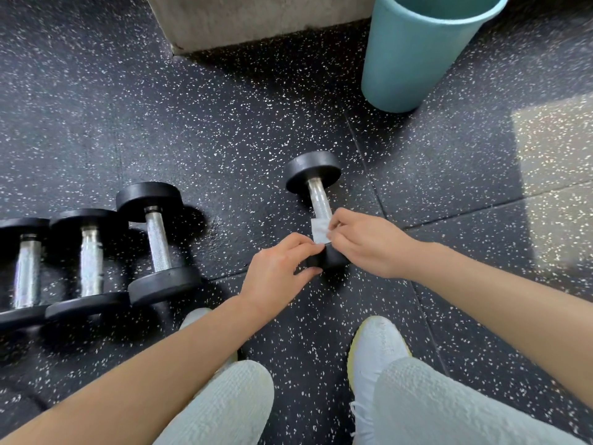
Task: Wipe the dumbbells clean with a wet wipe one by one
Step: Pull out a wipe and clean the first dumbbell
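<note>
A black dumbbell [316, 187] with a chrome handle lies on the speckled rubber floor in the middle of the view. My left hand [279, 268] grips its near head, which is mostly hidden under my fingers. My right hand [365, 242] pinches a white wet wipe [320, 231] against the near end of the handle. Three more dumbbells lie side by side at the left: one nearest the middle [157, 239], one beside it [90, 261], and one at the frame edge [25, 271].
A light blue bin [417, 53] stands at the upper right. A concrete block [256, 20] sits at the top centre. My knees and white shoes [375, 354] fill the bottom. A sunlit patch [555, 175] lies on the floor at the right.
</note>
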The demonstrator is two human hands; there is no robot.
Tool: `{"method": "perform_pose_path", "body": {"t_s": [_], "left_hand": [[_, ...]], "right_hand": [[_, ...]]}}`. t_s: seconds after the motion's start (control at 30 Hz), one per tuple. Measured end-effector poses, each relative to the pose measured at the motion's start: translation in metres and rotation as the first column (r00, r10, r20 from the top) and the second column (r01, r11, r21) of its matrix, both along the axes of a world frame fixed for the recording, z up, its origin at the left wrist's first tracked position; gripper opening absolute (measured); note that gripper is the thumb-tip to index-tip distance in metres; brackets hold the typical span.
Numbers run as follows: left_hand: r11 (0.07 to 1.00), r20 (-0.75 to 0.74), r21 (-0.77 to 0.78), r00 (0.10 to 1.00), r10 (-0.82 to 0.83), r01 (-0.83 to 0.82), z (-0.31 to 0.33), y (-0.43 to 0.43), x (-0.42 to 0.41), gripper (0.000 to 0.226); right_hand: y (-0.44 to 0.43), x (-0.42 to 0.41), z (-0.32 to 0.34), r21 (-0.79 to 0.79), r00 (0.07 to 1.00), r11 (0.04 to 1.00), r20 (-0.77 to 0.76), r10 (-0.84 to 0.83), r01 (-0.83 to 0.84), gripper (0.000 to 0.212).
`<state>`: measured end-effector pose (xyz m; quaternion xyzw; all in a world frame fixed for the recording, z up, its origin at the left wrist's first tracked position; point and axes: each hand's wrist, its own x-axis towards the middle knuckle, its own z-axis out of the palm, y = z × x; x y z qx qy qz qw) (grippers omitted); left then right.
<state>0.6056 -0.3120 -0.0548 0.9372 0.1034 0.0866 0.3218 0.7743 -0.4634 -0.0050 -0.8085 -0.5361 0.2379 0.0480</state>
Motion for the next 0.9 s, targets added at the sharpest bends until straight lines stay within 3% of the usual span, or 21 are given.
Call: {"method": "perform_pose_path", "body": {"t_s": [0.27,0.47,0.57,0.73,0.8,0.9], "left_hand": [[1.000,0.017,0.018,1.000,-0.005,0.004,0.000,-0.005,0.005,0.040],[1.000,0.006,-0.003,1.000,-0.011,0.011,0.003,-0.005,0.009,0.038],[1.000,0.020,-0.019,1.000,-0.007,0.007,0.004,-0.008,0.009,0.036],[0.999,0.039,-0.022,0.999,-0.024,0.025,0.004,-0.013,0.012,0.038],[0.999,0.025,-0.019,0.998,-0.049,0.050,0.003,-0.013,0.014,0.040],[0.997,0.009,-0.012,0.997,-0.079,0.079,0.001,-0.013,0.016,0.044]], "right_hand": [[0.029,0.019,-0.008,0.054,0.993,0.996,0.102,0.058,-0.064,0.038],[0.016,0.010,-0.006,0.036,0.992,0.994,0.067,-0.105,0.103,0.039],[-0.001,-0.005,-0.003,0.053,0.991,0.998,0.136,0.007,-0.015,0.035],[0.020,0.010,-0.008,-0.037,0.998,0.997,0.012,-0.066,0.066,0.046],[0.038,0.019,-0.013,-0.038,0.995,0.995,-0.010,-0.095,0.095,0.064],[0.042,0.024,-0.013,0.072,0.994,0.994,0.071,-0.089,0.084,0.080]]}}
